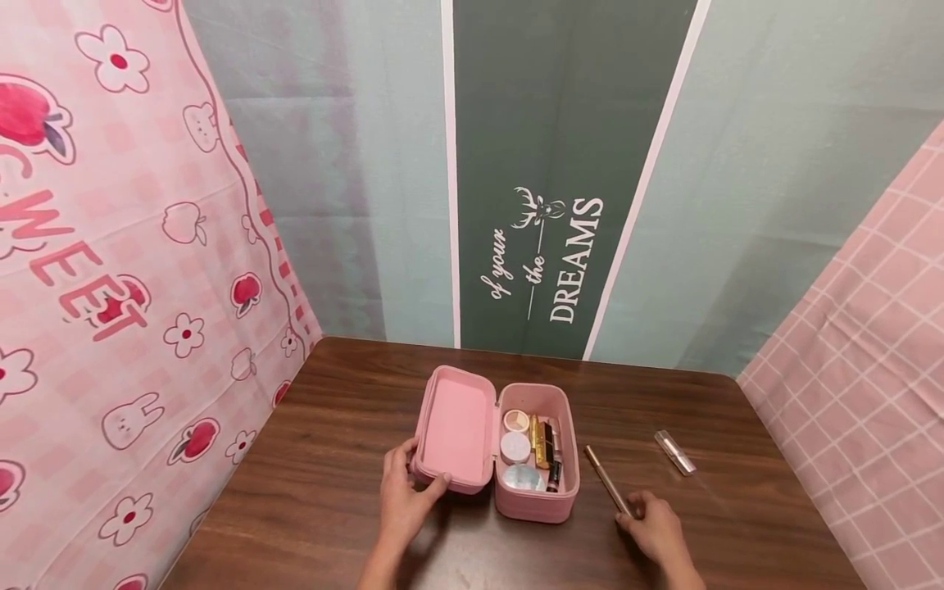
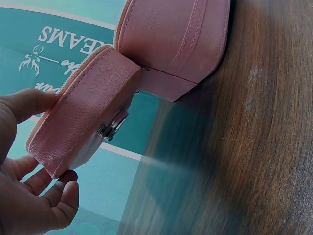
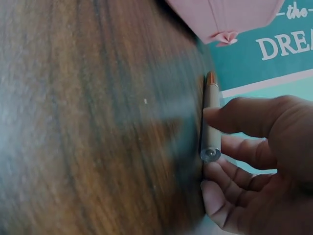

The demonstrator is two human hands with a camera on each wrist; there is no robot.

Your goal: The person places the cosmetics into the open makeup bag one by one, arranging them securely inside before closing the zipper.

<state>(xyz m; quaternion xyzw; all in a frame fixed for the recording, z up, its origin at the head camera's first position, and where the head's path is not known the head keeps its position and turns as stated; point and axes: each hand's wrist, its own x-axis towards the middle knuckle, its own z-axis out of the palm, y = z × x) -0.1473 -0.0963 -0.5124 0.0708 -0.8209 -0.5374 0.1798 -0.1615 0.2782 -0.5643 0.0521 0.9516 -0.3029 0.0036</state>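
- Head view: on the table [image 1: 332,459], the case [image 1: 535,506] stands near the middle between the left and right edges. It is upright, so its contents can be reached from above.
- The lid [image 1: 457,426] is turned back on its hinge, toward the left edge. The left hand [image 1: 404,501] grips its near left corner, probably so that its weight does not pull on the case.
- Inside the case, three round pots [image 1: 515,447] make a column on the hinge side. Gold tubes [image 1: 534,432] and a black tube [image 1: 554,477] are beside them, maybe because this narrow space fits slim things.
- The pen [image 1: 605,477] is on the table, right of the case, its far end pointing toward the far edge. The right hand [image 1: 656,528] is at its near end.
- A clear tube [image 1: 674,453] lies apart, closer to the right edge, touched by no hand.
- Left wrist view: the thumb is on the zip [image 2: 80,67] side and the fingers curl below, so the lid is held off the table. The clasp [image 2: 113,125] is on the lid's outer side.
- Right wrist view: thumb and fingers pinch the pen from two sides, which should stop it rolling. A bow [image 3: 226,36] shows on the case.
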